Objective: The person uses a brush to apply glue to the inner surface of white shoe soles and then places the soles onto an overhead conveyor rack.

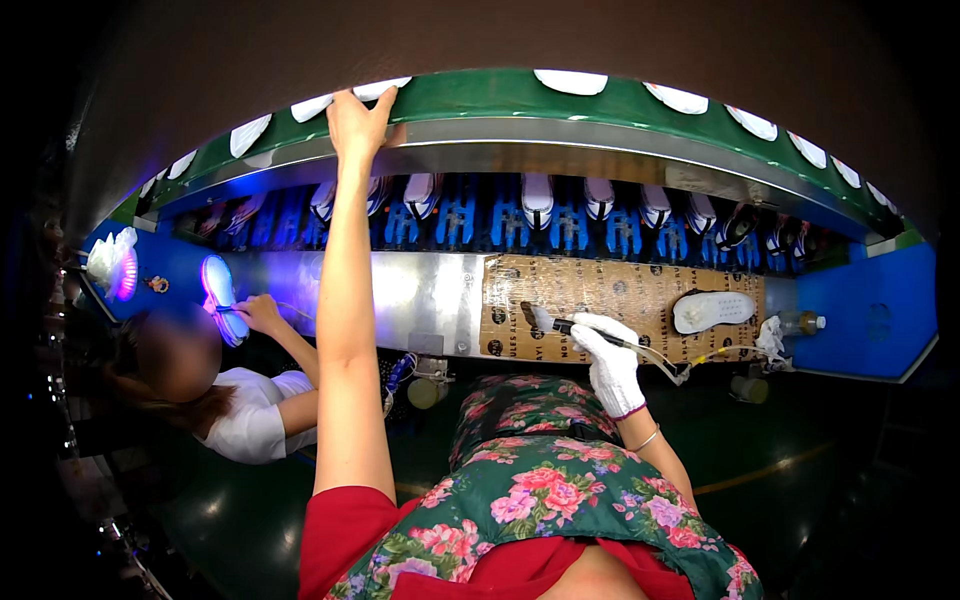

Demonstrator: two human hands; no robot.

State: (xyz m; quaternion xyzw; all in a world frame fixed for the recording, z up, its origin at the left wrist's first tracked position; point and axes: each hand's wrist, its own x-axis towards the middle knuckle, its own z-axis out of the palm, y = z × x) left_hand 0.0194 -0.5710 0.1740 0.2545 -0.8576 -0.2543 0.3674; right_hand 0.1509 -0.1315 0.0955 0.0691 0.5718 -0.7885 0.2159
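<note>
My bare left hand [360,122] is stretched up to the green conveyor belt [470,92], its thumb and fingers around the near end of a white shoe sole [383,88]; the fingertips are partly hidden. In a white glove, my right hand [608,358] grips a black-handled brush [560,325] over the brown cardboard-covered bench. A thin tube runs from the brush handle toward the right. To the right of that hand, another white sole [714,311] lies on the cardboard [600,290].
Several white soles, such as one [570,81], sit along the belt. Below it, shoes [537,200] stand in a row on blue holders. At left, a co-worker [250,410] holds a sole [222,295] under violet light. A small bottle [810,323] lies at the bench's right end.
</note>
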